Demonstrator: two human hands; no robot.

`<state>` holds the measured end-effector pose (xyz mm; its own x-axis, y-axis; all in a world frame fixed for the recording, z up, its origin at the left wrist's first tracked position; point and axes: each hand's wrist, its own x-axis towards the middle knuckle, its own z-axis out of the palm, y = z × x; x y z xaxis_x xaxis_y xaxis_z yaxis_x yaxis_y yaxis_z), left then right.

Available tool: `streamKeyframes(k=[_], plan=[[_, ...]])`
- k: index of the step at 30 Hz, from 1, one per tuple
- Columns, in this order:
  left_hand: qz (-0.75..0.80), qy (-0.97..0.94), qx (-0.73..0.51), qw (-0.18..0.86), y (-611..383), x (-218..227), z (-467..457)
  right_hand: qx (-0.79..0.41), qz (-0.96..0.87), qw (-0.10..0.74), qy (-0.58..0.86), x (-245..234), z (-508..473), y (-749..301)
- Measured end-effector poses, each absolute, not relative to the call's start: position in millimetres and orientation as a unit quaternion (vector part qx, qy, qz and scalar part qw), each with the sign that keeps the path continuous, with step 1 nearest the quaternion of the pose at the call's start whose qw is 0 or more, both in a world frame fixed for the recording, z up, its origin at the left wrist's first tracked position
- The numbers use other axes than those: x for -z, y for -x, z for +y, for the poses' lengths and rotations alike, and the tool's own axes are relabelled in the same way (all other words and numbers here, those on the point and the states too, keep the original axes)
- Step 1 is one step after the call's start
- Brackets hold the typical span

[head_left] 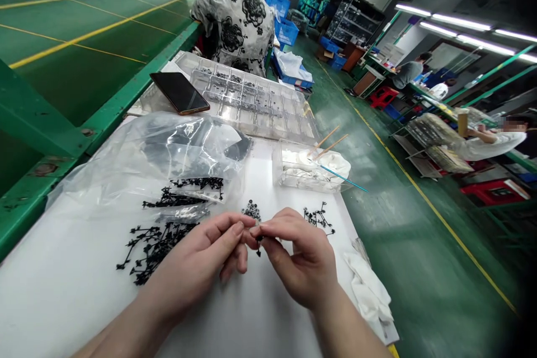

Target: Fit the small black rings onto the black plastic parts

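Observation:
My left hand (210, 257) and my right hand (300, 254) meet over the white table (62, 291), fingertips pinched together on a small black plastic part (259, 241). Just beyond the fingers lies a little heap of tiny black rings (251, 210). Black plastic sprues (155, 243) with branching parts are scattered to the left of my left hand. Another black sprue (319, 218) lies right of my right hand.
A crumpled clear plastic bag (159, 156) holds more sprues. Behind it lie a dark phone (179, 92) and a clear compartment tray (251, 100). A clear box (306, 170) holds white cloth and sticks. A white rag (369, 291) lies at the table's right edge. A person in floral clothing (237, 25) sits beyond.

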<state>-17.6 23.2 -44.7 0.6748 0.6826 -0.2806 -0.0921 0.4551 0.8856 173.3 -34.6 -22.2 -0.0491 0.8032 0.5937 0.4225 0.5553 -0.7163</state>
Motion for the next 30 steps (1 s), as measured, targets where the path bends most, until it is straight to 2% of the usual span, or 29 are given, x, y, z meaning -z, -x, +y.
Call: streamKeyframes(k=[5, 13, 18, 25, 30], plan=[[0.294, -0.459, -0.229, 0.806, 20.4, 47.1, 21.5, -0.131, -0.725, 0.516, 0.437, 20.6, -32.2, -172.3], [0.294, -0.546, -0.219, 0.753, 23.2, 41.0, 24.4, -0.11, -0.738, 0.52, 0.416, 23.5, -35.1, -174.1], [0.321, -0.564, -0.231, 0.725, 23.2, 38.1, 20.5, -0.162, -0.709, 0.532, 0.433, 24.2, -39.2, -174.3], [0.295, -0.597, -0.225, 0.711, 23.7, 42.5, 17.7, -0.299, -0.623, 0.559, 0.459, 34.6, -46.5, -175.0], [0.287, -0.636, -0.229, 0.679, 23.8, 38.9, 18.2, -0.318, -0.634, 0.547, 0.445, 35.1, -45.1, -175.9]])
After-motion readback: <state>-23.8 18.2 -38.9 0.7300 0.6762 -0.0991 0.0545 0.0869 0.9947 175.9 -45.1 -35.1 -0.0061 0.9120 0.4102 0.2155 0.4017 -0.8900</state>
